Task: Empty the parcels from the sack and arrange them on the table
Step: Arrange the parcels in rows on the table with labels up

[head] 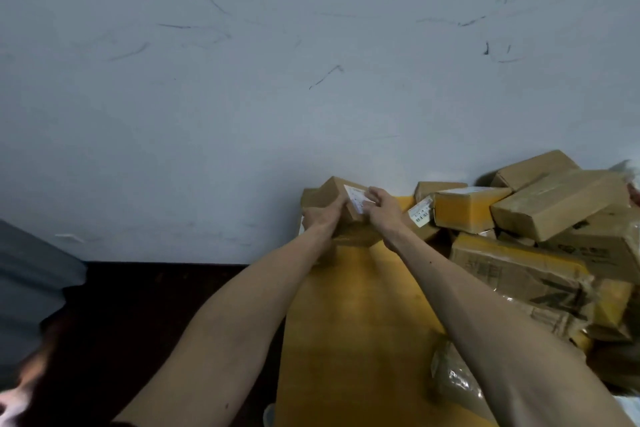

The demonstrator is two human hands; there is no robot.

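Setting a parcel down at the far end of the table: the left hand (323,215) and the right hand (382,211) grasp a small box (334,189) between them, fingers curled round its left side and its labelled right end. It is held at the far end of the yellow table (346,305), close to the wall (311,80) and above a lower box (356,237), on which it seems about to be stacked; whether the two already touch cannot be told. To do the step well, by this view, keep the small box level, square its edges to the one beneath, let it bear fully before the fingers let go, and leave the white label where it can be read. To the right lies a heap of parcels (602,239), among them a yellow-taped box (464,210), a long box (554,204) tilted across others, and, nearer, a big crumpled box (519,267). They lean at odd angles and crowd the right side of the table, so the right forearm passes just beside them and a careless sweep might bring one down. A plastic-wrapped packet (453,374) lies near, partly under that forearm. The bare strip of table between the arms looks the likeliest room for further rows. Left of the table is dark floor (138,305); no sack can be made out
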